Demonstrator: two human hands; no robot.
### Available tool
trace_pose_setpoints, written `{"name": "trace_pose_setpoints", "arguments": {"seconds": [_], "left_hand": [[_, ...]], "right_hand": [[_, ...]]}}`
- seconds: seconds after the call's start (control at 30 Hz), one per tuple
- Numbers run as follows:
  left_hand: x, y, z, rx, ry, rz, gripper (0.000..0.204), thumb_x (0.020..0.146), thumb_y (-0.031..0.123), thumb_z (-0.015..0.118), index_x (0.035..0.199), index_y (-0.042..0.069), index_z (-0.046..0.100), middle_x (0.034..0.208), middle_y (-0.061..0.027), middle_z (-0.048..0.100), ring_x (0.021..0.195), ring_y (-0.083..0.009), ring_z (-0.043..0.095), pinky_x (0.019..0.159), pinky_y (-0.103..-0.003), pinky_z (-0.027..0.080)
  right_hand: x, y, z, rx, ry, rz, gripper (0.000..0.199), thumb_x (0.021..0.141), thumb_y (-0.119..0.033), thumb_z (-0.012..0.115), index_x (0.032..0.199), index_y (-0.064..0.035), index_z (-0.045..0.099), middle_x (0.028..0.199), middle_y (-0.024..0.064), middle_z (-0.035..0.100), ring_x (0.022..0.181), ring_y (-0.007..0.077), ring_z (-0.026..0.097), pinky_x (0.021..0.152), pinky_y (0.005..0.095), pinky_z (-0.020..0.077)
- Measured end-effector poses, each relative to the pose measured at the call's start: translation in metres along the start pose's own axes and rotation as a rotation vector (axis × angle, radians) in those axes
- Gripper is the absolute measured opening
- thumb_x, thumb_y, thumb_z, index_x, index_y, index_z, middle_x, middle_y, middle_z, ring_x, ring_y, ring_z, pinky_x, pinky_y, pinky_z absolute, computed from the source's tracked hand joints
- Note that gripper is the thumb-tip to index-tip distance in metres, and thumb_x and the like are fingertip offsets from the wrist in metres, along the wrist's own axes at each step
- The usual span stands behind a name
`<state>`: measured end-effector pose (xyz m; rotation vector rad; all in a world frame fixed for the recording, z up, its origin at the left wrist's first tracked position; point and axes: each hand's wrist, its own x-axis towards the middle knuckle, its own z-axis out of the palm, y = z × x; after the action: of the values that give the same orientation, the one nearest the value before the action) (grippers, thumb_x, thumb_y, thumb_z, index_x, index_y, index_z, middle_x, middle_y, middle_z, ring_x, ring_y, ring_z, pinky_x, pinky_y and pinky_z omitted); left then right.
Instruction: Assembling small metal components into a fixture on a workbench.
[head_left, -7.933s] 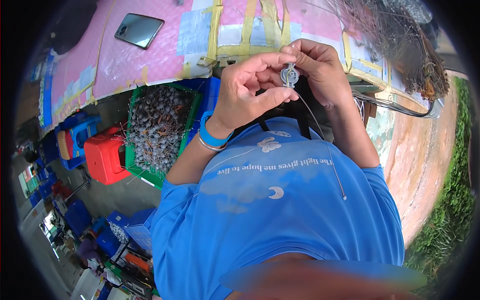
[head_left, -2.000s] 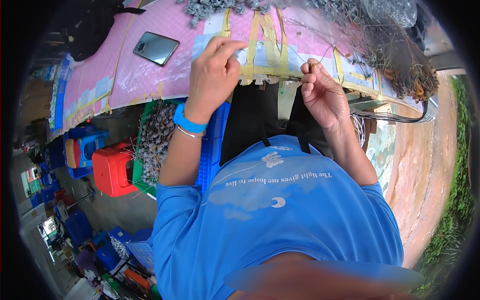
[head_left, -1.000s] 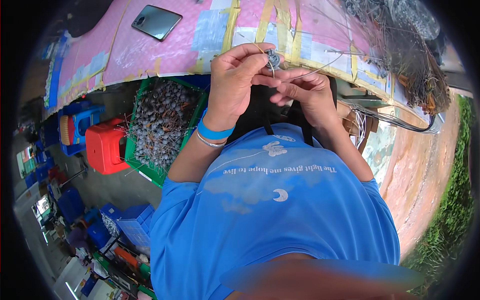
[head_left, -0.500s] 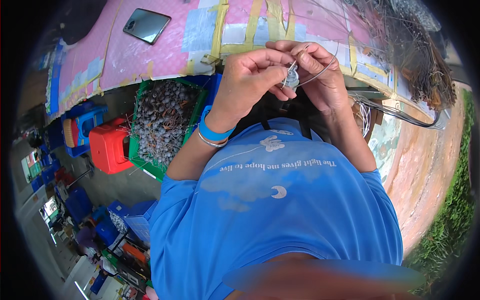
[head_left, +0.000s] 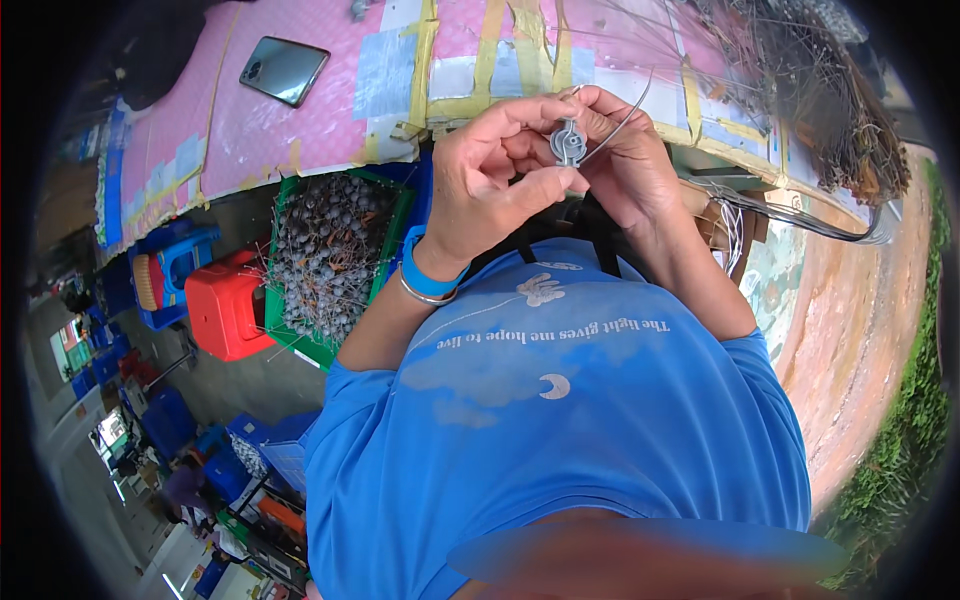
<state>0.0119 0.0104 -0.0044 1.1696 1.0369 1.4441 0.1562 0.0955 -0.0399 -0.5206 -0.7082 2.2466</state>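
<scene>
Between my two hands is a small round grey piece (head_left: 566,146) with a raised, curled shape on its face. My left hand (head_left: 490,165) is closed on it, the index finger at its top edge and the thumb at its lower edge. My right hand (head_left: 632,160) is closed at the piece's right side, thumb and fingertips around a thin grey wire (head_left: 628,116). The wire slants up and right past the right fingers. Whether the wire is joined to the piece is hidden by the fingertips.
Ahead is a pink, taped worktop (head_left: 290,130) with a phone (head_left: 285,70) on it. Dark wiry bundles (head_left: 850,130) lie at the far right. Below the worktop's left side stand a green crate (head_left: 400,215) of grey round pieces on wires and a red stool (head_left: 225,310).
The left fingers have spread wider around the grey piece, and its face now shows more fully. Both hands have shifted slightly left in the view.
</scene>
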Motion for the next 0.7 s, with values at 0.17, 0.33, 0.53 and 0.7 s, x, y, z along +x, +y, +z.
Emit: {"name": "trace_pose_setpoints", "arguments": {"seconds": [0.17,0.33,0.53,0.7], "left_hand": [[0.0,-0.003,-0.002,-0.127,-0.079,0.013,0.045,0.082,-0.01,0.07,0.124,-0.01,0.054,0.105,-0.0144,0.066,0.091,-0.0201,0.069,0.082,-0.034,0.06],[0.011,0.009,-0.015,-0.098,0.027,-0.063,0.044,0.077,-0.011,0.07,0.119,-0.009,0.056,0.099,-0.014,0.067,0.088,-0.0197,0.07,0.081,-0.034,0.06],[0.009,0.036,-0.059,-0.048,0.253,0.151,0.044,0.076,-0.006,0.069,0.117,-0.008,0.056,0.094,-0.0124,0.067,0.082,-0.0212,0.071,0.076,-0.033,0.061],[-0.016,0.033,-0.041,-0.005,0.021,-0.153,0.045,0.072,-0.014,0.072,0.115,-0.008,0.059,0.091,-0.0102,0.068,0.082,-0.0172,0.07,0.076,-0.029,0.059]], "right_hand": [[-0.003,-0.002,0.009,0.044,0.059,0.058,0.01,0.093,-0.014,0.065,0.09,-0.0046,0.066,0.087,0.0054,0.067,0.08,0.0151,0.065,0.072,0.0281,0.0555],[0.0,-0.015,0.004,-0.406,-0.008,-0.012,0.018,0.094,-0.013,0.063,0.107,0.0,0.065,0.099,0.0092,0.068,0.093,0.0185,0.067,0.083,0.0314,0.055],[0.028,-0.111,-0.036,-1.076,0.021,-0.14,0.023,0.092,-0.014,0.064,0.108,0.0026,0.068,0.095,0.0104,0.072,0.084,0.0165,0.07,0.073,0.0272,0.056],[0.068,-0.168,-0.018,-1.686,0.42,-0.435,0.013,0.083,-0.013,0.065,0.093,-0.0077,0.071,0.087,0.0083,0.069,0.076,0.0234,0.065,0.066,0.0351,0.051]]}}
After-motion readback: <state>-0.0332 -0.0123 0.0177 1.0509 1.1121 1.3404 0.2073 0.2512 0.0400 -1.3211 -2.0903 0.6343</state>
